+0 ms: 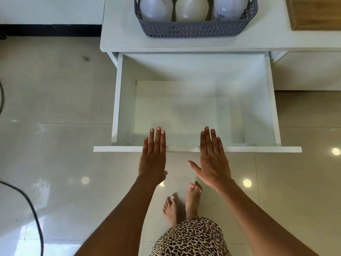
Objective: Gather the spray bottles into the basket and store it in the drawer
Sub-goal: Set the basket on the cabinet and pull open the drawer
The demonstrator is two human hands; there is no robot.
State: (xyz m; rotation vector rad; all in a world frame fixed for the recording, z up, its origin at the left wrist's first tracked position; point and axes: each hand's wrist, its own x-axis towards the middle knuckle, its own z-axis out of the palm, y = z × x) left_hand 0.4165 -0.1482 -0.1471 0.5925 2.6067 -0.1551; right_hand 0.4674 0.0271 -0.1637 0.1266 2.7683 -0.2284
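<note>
A: What are you seeing on the head camera at this moment?

B: I am looking down at a white drawer (pixel 287 115). It is standing pulled far out from under the white counter (pixel 120 34), and I am seeing only its bare white bottom inside.

A: And the hands?

B: Both are lying flat above the front edge of the drawer, palms down. The left hand (pixel 153 159) is spread open with the fingers (pixel 157 137) straight and close together, and the tips are reaching a little over the front edge, into the drawer. The right hand (pixel 214 163) is also open and flat, with the thumb sticking out toward the left hand. Neither one is holding anything. I cannot tell if they are touching the edge or only hovering over it.

A: Where are the task's things?

B: The grey basket (pixel 195 29) is sitting on the counter, near its front edge, just behind the drawer opening. The three white spray bottles (pixel 191 10) are lying side by side in it, and their upper parts are being cut off by the top of the picture. The rightmost bottle is showing some dark print on its side, too small for me to read.

A: Anything more around?

B: A wooden board (pixel 315 13) is lying at the right back of the counter. Below, the person's bare feet (pixel 184 202) are standing on a glossy tiled floor (pixel 55 108), and a black cable (pixel 31 206) is running along the left.
</note>
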